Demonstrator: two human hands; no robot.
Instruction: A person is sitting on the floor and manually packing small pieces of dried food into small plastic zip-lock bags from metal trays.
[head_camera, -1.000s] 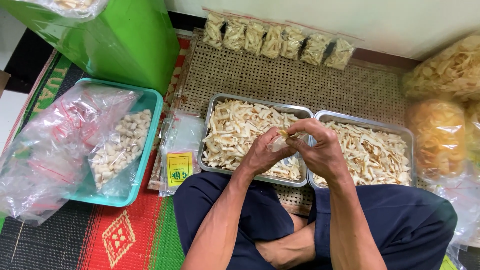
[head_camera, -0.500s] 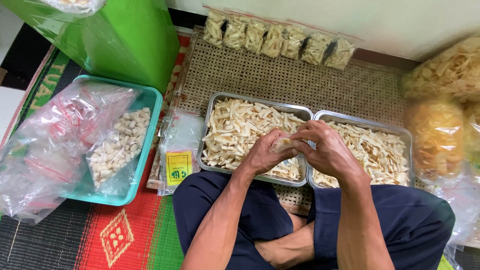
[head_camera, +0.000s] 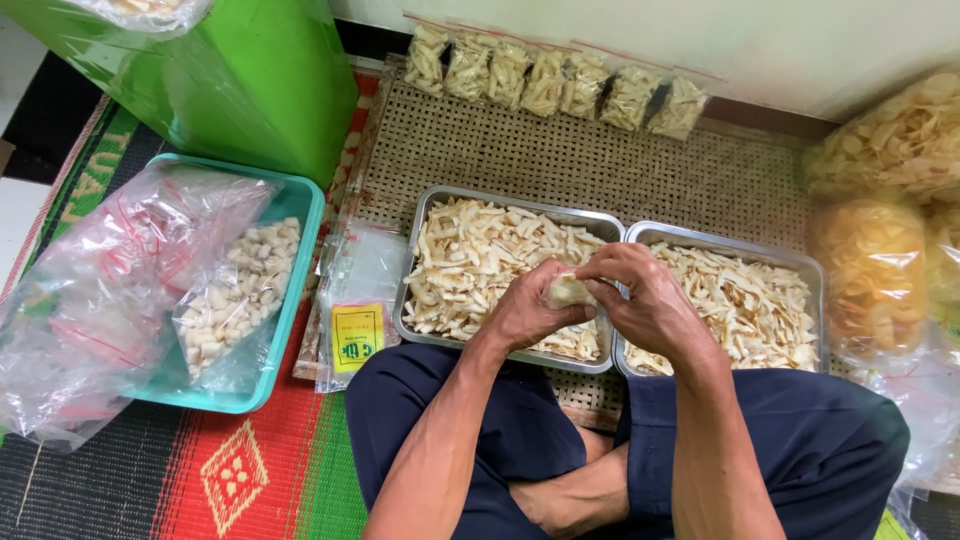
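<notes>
Floor covering: striped red, green and black mat (head_camera: 250, 470) across the lower left, with a woven rattan mat (head_camera: 590, 165) over it in the upper middle.
Green bin: tall green container (head_camera: 240, 80) in the upper left corner.
Big bags: bulging clear bags of pale crackers (head_camera: 880, 270) stacked along the right edge.
Teal tray: teal plastic tray (head_camera: 300, 215) at left, holding loose clear bags and one bag of whitish chunks (head_camera: 235, 295).
Steel trays: left steel tray (head_camera: 480, 205) and right steel tray (head_camera: 740, 250), side by side at centre, both heaped with pale chip strips.
Finished row: sealed small packets (head_camera: 555, 80) lined up against the wall at the top.
Empty bags: flat stack of clear bags with a yellow label (head_camera: 358, 300), between the teal tray and the left steel tray.
Hands: I see my left hand (head_camera: 530, 310) and right hand (head_camera: 650, 300) meeting over the seam between the steel trays, both curled closed around the small packet (head_camera: 567, 291).
Small packet: centre of frame, held above the trays, pinched between both sets of fingers.
Change: a second ago the right hand's fingers were up at the packet's top with a chip showing; now they have dropped and closed in, and the packet looks bunched and fuller. I judge filling has given way to closing the mouth.
</notes>
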